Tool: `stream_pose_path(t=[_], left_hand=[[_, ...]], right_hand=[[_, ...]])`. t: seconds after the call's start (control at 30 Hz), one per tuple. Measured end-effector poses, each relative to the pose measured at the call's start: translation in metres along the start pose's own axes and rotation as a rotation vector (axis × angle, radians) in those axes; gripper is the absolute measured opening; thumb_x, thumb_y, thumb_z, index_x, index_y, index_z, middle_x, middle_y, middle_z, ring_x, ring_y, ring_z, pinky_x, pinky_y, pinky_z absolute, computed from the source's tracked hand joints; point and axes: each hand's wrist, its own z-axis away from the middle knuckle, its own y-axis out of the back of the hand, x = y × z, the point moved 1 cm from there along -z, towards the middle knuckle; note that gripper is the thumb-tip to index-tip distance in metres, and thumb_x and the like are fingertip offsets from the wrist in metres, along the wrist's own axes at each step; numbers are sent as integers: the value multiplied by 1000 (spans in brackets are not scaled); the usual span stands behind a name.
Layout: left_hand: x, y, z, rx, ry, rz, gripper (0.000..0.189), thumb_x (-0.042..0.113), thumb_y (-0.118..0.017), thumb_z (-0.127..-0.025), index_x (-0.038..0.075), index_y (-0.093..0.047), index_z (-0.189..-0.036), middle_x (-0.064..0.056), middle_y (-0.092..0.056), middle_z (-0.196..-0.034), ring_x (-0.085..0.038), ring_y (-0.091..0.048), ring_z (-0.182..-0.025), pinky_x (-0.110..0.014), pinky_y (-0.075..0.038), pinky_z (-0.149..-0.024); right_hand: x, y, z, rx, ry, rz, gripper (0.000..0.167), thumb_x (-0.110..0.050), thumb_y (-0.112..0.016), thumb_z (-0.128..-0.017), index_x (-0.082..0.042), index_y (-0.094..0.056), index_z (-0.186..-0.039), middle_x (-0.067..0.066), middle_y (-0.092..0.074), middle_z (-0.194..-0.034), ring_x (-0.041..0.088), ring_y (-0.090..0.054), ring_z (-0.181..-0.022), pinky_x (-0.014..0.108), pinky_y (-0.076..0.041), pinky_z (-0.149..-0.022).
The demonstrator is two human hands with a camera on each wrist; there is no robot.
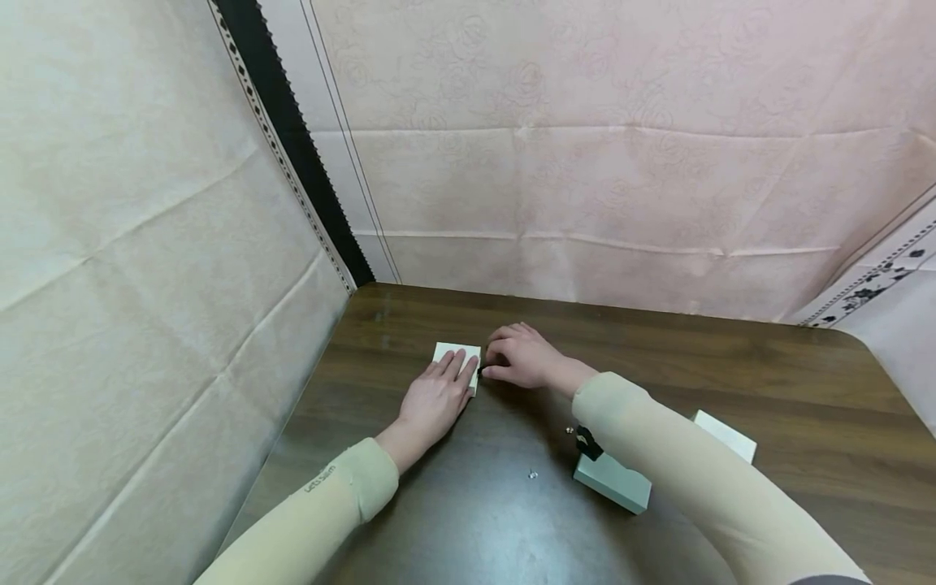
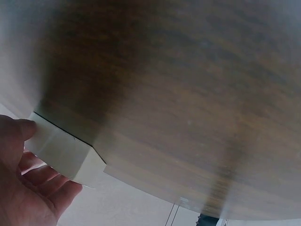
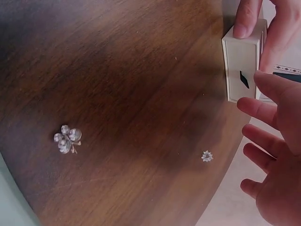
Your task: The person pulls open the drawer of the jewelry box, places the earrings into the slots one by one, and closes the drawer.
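- Watching from my end of the feed. Landmark: the white box (image 3: pixel 237 61), on the brown wood-grain table (image 1: pixel 768 357).
- Left hand (image 1: pixel 433 400) has hold of the white box: fingers laid over it in the head view, thumb against a side, box between thumb and fingers.
- Black tab (image 3: pixel 244 79) shows on the white box's face on the right hand's side.
- Right hand (image 1: pixel 528 357) just right of the white box, fingers spread and loosely bent, thumb and forefinger beside the black tab. I see nothing gripped; whether it touches the tab I cannot tell.
- 2 shiny ornaments right of the white box and closer to the person: 1 small star-shaped piece (image 3: pixel 207 156); 1 bigger cluster of round parts (image 3: pixel 68 139), farther from the box.
- Pale green box (image 1: pixel 613 484) farther right of the white box, also closer to the person; black piece (image 1: pixel 588 444) at its near-box end, right sleeve (image 1: pixel 680 439) over part of it.
- White block (image 1: pixel 725 436) well right of the white box, partly hidden by that sleeve.
- Patterned cloth (image 1: pixel 621 162) rises beyond the white box, past the far edge.
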Motion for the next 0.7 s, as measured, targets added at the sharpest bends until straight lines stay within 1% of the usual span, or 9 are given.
stream_pose_path(t=[0.17,0.27,0.43,0.7], left_hand=[[0,0,0,5,1,2,51,32,-65,-109,10,-58,-155,-16,-58,-155,-31,-57,-143,-46,-52,-112],[0,0,0,-4,4,-2,52,32,-64,-109,10,-58,-155,-16,-58,-155,-31,-57,-143,-45,-52,-112],[1,0,0,-16,11,-5,51,33,-63,-109,11,-57,-156,-15,-57,-156,-31,-56,-144,-45,-52,-113],[2,2,1,10,2,-9,51,32,-66,-108,10,-59,-154,-17,-59,-154,-31,-59,-141,-46,-53,-111]], right_hand=[[1,-6,-4,-7,-5,12,22,-33,-73,-103,-12,-78,-103,15,-68,-136,39,-56,-134,68,-26,-125],[2,-8,-5,-9,-11,11,22,-33,-73,-103,-12,-79,-105,14,-68,-137,38,-56,-135,68,-25,-126],[3,-10,-5,6,-8,20,20,-32,-73,-103,-12,-79,-103,15,-67,-137,38,-55,-135,68,-26,-125],[5,-14,-7,19,1,16,21,-32,-72,-104,-12,-79,-101,17,-65,-141,40,-54,-137,70,-27,-124]])
